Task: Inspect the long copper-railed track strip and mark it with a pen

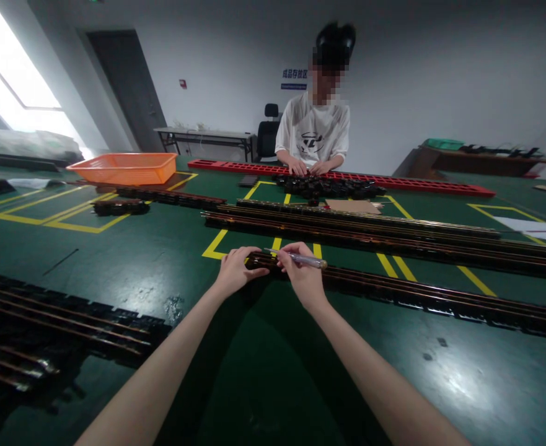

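A long black strip with copper-coloured rods (393,287) runs from the middle of the table to the right. My left hand (238,271) is closed around its near-left end, thumb in front and fingers behind. Between the thumb and fingers of my right hand (303,275) is a small screwdriver (307,259) with a clear, purplish handle. Its thin shaft points left over the strip's end, close to my left fingers. Whether the tip touches the strip I cannot tell.
More rodded strips lie beyond (370,232) and at lower left (68,316). An orange basket (124,168) stands at back left. Across the table a person (317,133) handles a pile of black parts (328,186) by a red slotted rail (416,183). A thin black rod (60,262) lies left.
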Motion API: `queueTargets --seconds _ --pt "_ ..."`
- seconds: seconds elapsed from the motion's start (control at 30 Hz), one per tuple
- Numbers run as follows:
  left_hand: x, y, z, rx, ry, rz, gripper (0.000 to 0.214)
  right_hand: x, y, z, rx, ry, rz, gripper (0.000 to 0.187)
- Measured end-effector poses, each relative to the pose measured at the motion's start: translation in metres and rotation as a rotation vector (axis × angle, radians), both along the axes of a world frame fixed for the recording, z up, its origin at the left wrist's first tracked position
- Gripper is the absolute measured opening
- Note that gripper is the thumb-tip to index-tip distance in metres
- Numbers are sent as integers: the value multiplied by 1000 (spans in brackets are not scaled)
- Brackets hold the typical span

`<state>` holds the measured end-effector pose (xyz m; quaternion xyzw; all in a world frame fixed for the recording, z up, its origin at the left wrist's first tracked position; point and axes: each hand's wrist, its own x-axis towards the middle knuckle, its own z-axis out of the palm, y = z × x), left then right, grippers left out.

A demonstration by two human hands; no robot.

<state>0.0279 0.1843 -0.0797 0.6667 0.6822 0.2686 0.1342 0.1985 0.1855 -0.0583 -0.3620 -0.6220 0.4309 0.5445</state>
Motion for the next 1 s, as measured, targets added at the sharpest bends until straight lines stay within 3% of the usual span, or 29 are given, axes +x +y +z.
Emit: queueTargets --seconds 0.23,0.47,1.0 --pt "-4 -2 6 -28 -69 -75 49 -1 -10 -10 -78 102 32 22" --pt "-8 1 0 1 -100 -112 48 -4 -12 -14 -51 3 101 22" --pt "-7 1 -2 32 -72 -100 45 -6 -12 -14 -8 -155 81 14"
